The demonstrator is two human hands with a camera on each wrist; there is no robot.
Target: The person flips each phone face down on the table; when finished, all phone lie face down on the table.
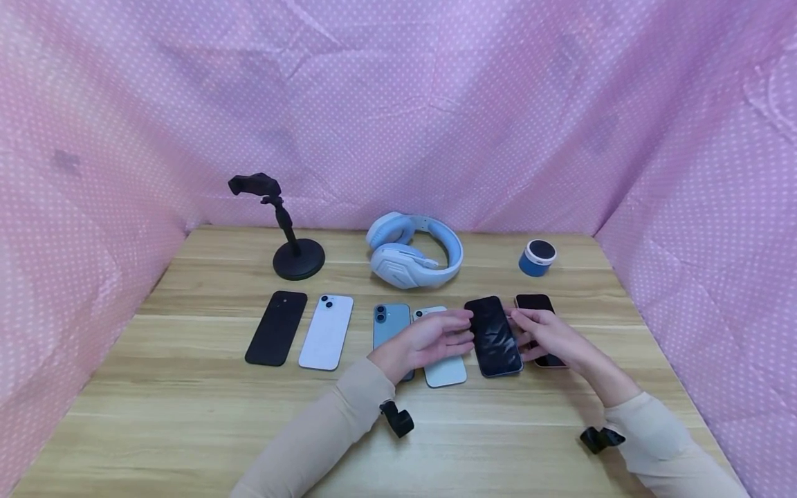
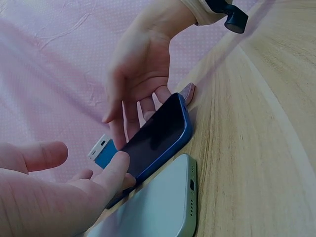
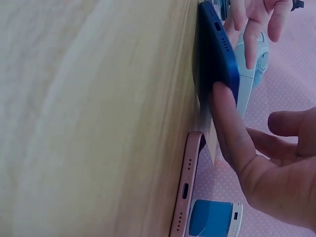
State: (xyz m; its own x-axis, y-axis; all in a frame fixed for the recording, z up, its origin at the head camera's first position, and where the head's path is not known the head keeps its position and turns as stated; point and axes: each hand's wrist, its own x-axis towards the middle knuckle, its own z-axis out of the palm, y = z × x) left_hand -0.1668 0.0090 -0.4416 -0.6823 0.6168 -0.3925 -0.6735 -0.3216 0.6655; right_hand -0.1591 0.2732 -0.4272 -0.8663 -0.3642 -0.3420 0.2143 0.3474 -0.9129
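Note:
A dark blue-edged phone [image 1: 495,337] has its dark screen facing up between my two hands. Beside its left edge is my left hand [image 1: 436,340], palm turned inward, fingers loosely extended; in the left wrist view its fingertips reach that edge. My right hand [image 1: 548,337] has extended fingers at the opposite edge, and in the right wrist view they touch the phone's side, which appears raised off the table. Under my left hand lies a pale green phone [image 1: 447,373], partly covered. A pink-edged phone [image 3: 186,185] with a dark screen lies beneath my right hand, partly hidden.
Further left lie a blue-grey phone [image 1: 391,324], a white phone [image 1: 326,332] and a black phone [image 1: 277,328]. Behind them stand a black phone stand [image 1: 299,259], light blue headphones [image 1: 414,259] and a small blue speaker [image 1: 537,259]. Pink dotted cloth [image 1: 398,124] borders the wooden table [image 1: 187,415].

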